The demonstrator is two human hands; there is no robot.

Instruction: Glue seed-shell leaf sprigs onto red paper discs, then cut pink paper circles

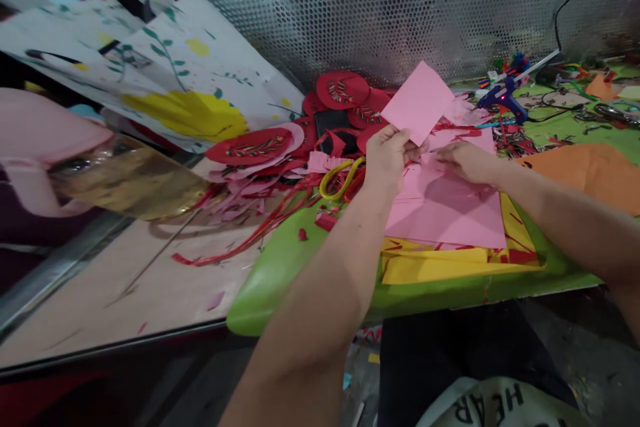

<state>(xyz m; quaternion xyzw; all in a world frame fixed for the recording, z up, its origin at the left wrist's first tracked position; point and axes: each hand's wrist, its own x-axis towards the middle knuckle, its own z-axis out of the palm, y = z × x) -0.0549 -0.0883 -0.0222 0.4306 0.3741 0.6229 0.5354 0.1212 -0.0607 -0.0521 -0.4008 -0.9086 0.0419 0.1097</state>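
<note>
My left hand point(387, 155) pinches the lower corner of a small pink paper square point(417, 101) and holds it up over the work surface. My right hand point(465, 160) lies flat, palm down, on a stack of pink paper sheets point(450, 213). Under that stack are yellow sheets point(430, 268) with red scraps on them, all resting on a green sheet point(280, 273). Yellow-handled scissors point(340, 177) lie just left of my left hand.
Red paper discs with leaf patterns point(345, 90) and red and pink strips point(250, 227) pile up behind. A blue glue gun point(503, 97) lies far right, an orange sheet point(590, 170) beside it. A painted white board point(165, 73) leans at left. Perforated metal mesh point(380, 7) backs everything.
</note>
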